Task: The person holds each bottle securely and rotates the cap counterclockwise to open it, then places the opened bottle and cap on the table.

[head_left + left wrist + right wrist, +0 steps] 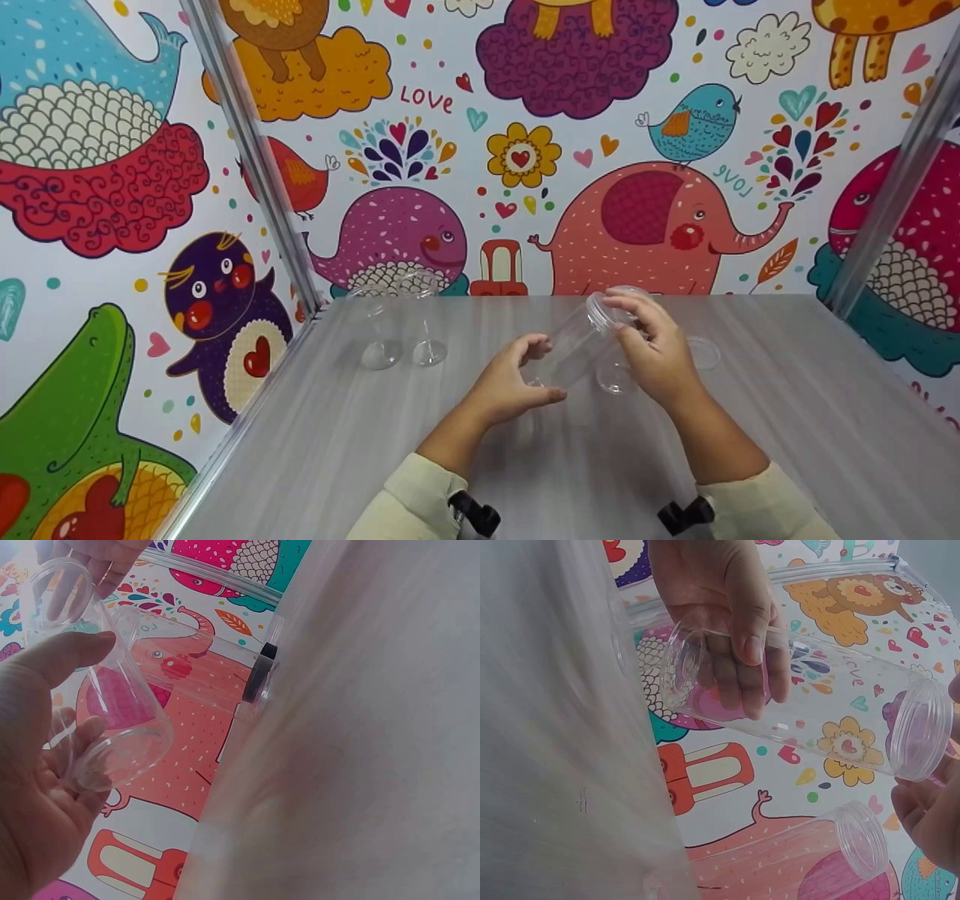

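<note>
Both hands hold a clear plastic jar (570,349) tilted above the table, its base low on the left and its ridged mouth end up on the right. My left hand (506,386) grips the lower end, thumb on one side and fingers round the other. Around the ridged end (921,731) curl the fingers of my right hand (660,356). Through the jar's wall the left fingers (739,686) show in the right wrist view. Behind the right hand stands another clear jar (616,379), partly hidden; it also appears in the right wrist view.
Two more clear jars (381,354) (429,352) stand at the table's back left. A flat, clear round piece (705,352) lies right of the right hand. The grey table (315,457) ends at printed walls with metal corner posts (255,150).
</note>
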The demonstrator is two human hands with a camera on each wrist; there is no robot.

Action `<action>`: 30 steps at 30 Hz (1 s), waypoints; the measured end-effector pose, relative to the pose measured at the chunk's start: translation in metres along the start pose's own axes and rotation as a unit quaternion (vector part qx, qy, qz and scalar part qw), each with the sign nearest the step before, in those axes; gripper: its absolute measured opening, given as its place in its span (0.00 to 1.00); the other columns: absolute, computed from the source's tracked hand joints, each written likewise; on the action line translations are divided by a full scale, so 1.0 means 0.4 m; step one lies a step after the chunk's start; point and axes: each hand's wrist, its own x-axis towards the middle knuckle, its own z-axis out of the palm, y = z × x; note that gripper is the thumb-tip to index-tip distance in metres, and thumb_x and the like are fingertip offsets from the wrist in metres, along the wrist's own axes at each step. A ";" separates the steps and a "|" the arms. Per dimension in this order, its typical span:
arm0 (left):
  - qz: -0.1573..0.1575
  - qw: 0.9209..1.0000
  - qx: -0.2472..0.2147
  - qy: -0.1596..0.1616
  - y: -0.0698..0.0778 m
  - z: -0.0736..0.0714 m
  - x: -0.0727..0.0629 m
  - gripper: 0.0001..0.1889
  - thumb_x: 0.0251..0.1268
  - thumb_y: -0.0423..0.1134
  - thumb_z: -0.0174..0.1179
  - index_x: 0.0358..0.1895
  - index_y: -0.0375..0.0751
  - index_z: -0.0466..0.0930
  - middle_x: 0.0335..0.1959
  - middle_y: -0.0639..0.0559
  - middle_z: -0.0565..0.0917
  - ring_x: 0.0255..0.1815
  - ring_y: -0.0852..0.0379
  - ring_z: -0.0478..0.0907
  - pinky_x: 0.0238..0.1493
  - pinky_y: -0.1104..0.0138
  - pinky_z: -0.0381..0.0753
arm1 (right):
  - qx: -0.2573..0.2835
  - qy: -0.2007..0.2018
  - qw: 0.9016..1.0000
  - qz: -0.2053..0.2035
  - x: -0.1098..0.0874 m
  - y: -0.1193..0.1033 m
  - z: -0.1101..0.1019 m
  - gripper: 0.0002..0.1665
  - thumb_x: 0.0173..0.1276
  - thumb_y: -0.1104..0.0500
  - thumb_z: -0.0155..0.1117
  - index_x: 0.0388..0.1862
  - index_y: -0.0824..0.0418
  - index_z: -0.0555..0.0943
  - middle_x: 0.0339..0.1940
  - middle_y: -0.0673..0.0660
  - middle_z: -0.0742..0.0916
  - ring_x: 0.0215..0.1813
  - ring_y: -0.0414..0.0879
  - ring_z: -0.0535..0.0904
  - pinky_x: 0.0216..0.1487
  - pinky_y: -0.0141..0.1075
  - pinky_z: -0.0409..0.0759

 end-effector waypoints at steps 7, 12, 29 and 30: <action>0.002 1.000 0.012 0.004 0.001 0.000 -0.003 0.46 0.51 0.54 0.83 0.75 0.59 0.71 0.71 0.59 0.82 0.77 0.51 0.75 0.76 0.44 0.78 | -0.014 0.022 1.000 -0.007 0.004 0.004 0.001 0.21 0.77 0.57 0.64 0.67 0.49 0.84 0.72 0.49 0.83 0.68 0.42 0.76 0.59 0.33 0.80; 0.012 1.000 0.019 -0.001 0.001 0.000 -0.003 0.45 0.51 0.54 0.83 0.75 0.58 0.71 0.71 0.56 0.81 0.76 0.52 0.75 0.77 0.45 0.77 | -0.072 0.026 0.996 0.040 0.006 0.002 0.001 0.30 0.75 0.40 0.69 0.71 0.45 0.80 0.69 0.52 0.83 0.59 0.47 0.77 0.51 0.41 0.83; 0.012 1.000 0.003 -0.003 -0.020 -0.002 0.004 0.45 0.53 0.52 0.82 0.75 0.56 0.71 0.72 0.55 0.81 0.77 0.50 0.75 0.78 0.43 0.75 | -0.007 0.010 0.996 0.090 0.007 0.006 -0.006 0.30 0.74 0.41 0.70 0.71 0.48 0.79 0.55 0.57 0.82 0.50 0.52 0.76 0.41 0.34 0.84; 0.011 1.000 0.002 -0.002 -0.023 -0.003 0.005 0.45 0.53 0.53 0.82 0.75 0.56 0.70 0.72 0.55 0.81 0.77 0.50 0.74 0.78 0.43 0.75 | -0.004 0.013 0.996 0.089 0.008 0.008 -0.008 0.30 0.74 0.41 0.70 0.71 0.48 0.78 0.56 0.57 0.82 0.51 0.51 0.75 0.42 0.33 0.83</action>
